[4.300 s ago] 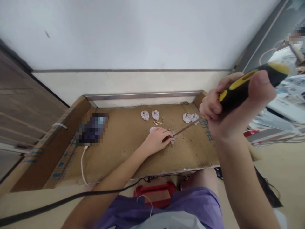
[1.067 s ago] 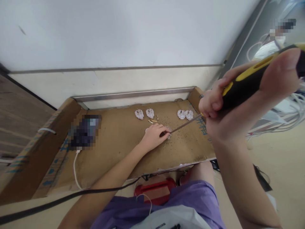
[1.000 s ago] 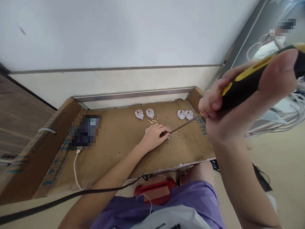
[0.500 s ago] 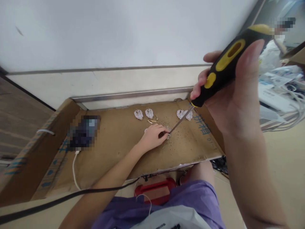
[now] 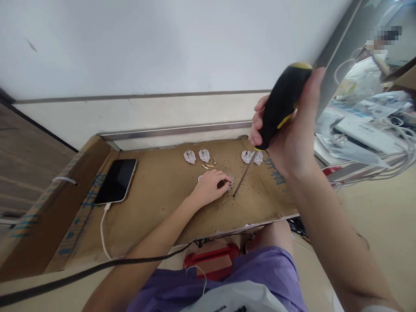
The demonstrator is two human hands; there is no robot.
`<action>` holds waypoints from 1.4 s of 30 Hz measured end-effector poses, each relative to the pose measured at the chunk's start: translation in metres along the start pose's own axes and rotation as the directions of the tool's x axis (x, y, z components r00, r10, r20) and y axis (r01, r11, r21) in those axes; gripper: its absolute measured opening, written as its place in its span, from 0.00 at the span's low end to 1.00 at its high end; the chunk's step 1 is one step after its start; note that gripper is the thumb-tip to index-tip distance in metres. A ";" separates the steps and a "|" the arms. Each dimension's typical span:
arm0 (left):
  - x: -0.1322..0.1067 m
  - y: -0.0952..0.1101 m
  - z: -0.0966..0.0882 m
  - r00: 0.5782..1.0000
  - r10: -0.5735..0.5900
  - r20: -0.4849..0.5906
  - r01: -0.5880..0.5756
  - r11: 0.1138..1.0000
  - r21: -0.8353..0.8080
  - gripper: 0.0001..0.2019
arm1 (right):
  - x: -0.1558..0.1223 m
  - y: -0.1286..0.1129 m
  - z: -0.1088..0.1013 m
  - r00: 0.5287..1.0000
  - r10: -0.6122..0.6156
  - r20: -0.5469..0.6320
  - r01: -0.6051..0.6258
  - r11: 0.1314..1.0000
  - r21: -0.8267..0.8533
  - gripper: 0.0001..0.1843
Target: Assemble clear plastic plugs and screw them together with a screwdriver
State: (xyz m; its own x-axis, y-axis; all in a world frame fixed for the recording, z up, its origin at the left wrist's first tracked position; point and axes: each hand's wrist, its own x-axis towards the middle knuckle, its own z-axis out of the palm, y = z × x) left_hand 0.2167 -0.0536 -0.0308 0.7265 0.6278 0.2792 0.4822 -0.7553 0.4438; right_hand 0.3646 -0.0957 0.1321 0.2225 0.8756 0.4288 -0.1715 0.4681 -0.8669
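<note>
Screwdriver tipped upright, tip beside left hand.

On the surface we see the phone at the left, its cable trailing toward the front edge. At the back lie the middle pair of plugs and, well to the right, the right pair of plugs. Loose pins sit just before the middle pair. Our left hand holds a plug piece before those pins. Our right hand grips the screwdriver above the right end, its tip just right of that piece.
</note>
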 end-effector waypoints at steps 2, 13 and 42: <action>-0.001 0.000 -0.001 1.000 -0.003 0.002 0.003 1.000 0.000 0.09 | -0.001 0.002 -0.001 0.994 -0.074 -0.082 0.081 0.993 0.088 0.29; -0.004 0.001 0.003 0.999 0.036 -0.007 -0.036 0.999 0.037 0.09 | -0.020 -0.005 0.003 0.969 -0.148 -0.198 0.148 0.989 -0.014 0.29; -0.009 0.008 -0.015 0.977 0.207 -0.057 -0.195 0.967 0.161 0.11 | -0.015 0.007 -0.013 0.947 -0.212 -0.243 0.212 0.977 -0.023 0.29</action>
State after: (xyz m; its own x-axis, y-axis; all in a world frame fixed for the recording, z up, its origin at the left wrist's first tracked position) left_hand 0.2064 -0.0628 -0.0167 0.7816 0.4677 0.4127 0.4033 -0.8837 0.2375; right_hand 0.3729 -0.1070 0.1160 0.4805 0.7007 0.5274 -0.0982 0.6405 -0.7616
